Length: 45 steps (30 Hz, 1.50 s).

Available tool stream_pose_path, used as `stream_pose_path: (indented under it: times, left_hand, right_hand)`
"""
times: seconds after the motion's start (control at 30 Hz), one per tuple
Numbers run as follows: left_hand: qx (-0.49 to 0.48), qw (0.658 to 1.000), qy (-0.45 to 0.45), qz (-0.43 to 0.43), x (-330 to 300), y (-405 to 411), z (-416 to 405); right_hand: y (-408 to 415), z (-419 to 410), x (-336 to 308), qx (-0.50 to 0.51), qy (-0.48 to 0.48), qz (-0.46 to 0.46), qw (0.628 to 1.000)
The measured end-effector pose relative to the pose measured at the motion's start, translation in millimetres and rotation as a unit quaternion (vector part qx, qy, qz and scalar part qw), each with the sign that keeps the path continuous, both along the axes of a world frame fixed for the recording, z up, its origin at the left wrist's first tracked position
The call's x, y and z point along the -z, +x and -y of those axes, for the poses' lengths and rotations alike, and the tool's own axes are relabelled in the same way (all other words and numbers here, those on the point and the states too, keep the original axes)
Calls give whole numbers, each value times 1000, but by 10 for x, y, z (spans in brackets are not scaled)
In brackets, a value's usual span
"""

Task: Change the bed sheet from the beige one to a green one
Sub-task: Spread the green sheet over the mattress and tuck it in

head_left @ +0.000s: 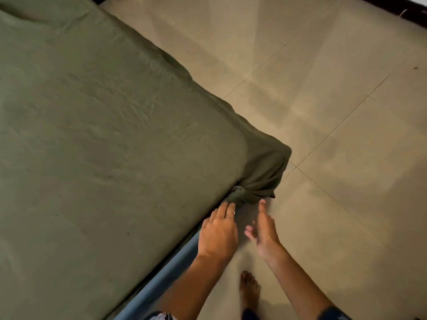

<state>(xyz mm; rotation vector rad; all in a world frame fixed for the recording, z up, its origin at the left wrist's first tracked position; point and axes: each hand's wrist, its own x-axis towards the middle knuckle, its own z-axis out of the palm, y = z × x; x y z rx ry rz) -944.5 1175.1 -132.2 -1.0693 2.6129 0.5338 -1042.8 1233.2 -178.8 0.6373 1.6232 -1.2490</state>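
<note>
A green sheet (pixel 104 139) covers the mattress, which fills the left half of the view. At the near corner the sheet is bunched into a knot (pixel 242 196) that hangs just below the mattress edge. My left hand (pixel 218 232) lies flat beside the mattress edge, its fingertips touching the knot, a ring on one finger. My right hand (pixel 263 227) hovers just right of it with fingers straight and slightly blurred, holding nothing. No beige sheet is in view.
A blue strip of the bed base (pixel 166 273) shows under the mattress along the near side. Beige floor tiles (pixel 335 112) spread to the right. My bare foot (pixel 249 289) stands on the tiles below my hands.
</note>
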Motion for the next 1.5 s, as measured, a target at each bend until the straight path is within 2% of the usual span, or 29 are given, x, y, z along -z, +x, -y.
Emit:
stream_pose_path:
  times: [0.03,0.07,0.13,0.27,0.37,0.47,0.57,0.6,0.63,0.7,0.8,0.87,1.0,1.07,1.1,1.13,1.27,1.37,1.4,1.43,1.5]
  left_hand:
    - [8,1000,6,-7,63,21,-65]
    - [14,1000,10,-15,118,39,-113]
    - [17,1000,8,-15,115,36,-200]
    - [29,1000,-1,3,145,70,-267]
    - [57,997,2,-43,153,21,-245]
    - [89,995,6,-44,193,-126,-225]
    - [51,997,-24,-52,207,-246,-206]
    - [37,997,-29,-65,214,-272,-211]
    - [27,997,-23,-73,214,-298,-218]
    - [30,997,5,-71,191,-314,-235]
    - [27,997,19,-64,209,-359,-153]
    - [-8,996,43,-75,258,-408,-135]
    - [-80,991,98,-41,207,-662,37]
    - [-78,985,152,10,184,-814,172]
    - [-70,983,168,36,159,-882,214]
    - [-78,976,196,55,167,-937,250]
    - [-168,942,281,79,159,-1040,429]
    - [-151,935,293,133,144,-1105,553]
    - [-143,935,294,140,101,-1116,557]
    - [-157,935,292,128,52,-1112,549]
    - [-188,942,257,110,-89,-1088,520]
  right_hand:
    - [-18,47,37,56,-34,134,989]
    - [-40,100,54,90,-70,205,972]
    - [-111,235,80,152,-102,223,957]
    - [-317,412,-76,234,-73,103,964]
    - [-377,399,-222,224,-121,-9,967]
    - [-478,488,-396,114,-144,-182,966]
    - [-674,632,-372,-16,-55,-321,945]
    - [-720,638,-340,-63,-25,-385,920]
    - [-753,621,-294,-129,-13,-459,879]
    - [-767,526,-212,-269,-3,-581,768]
    - [-812,339,-167,-457,63,-673,578]
    - [-877,267,-176,-555,102,-659,496]
    - [-1042,371,-337,-665,116,-609,416]
    - [-1082,472,-444,-750,138,-543,352]
    - [-1072,519,-477,-790,139,-496,333]
    - [-1082,580,-496,-816,137,-457,326]
    - [-1169,874,-543,-835,143,-400,350]
    - [-1241,840,-537,-843,117,-392,348]
    - [-1281,808,-508,-837,100,-379,383]
    - [-1340,776,-494,-815,79,-370,440]
    - [-1485,673,-490,-703,24,-403,586]
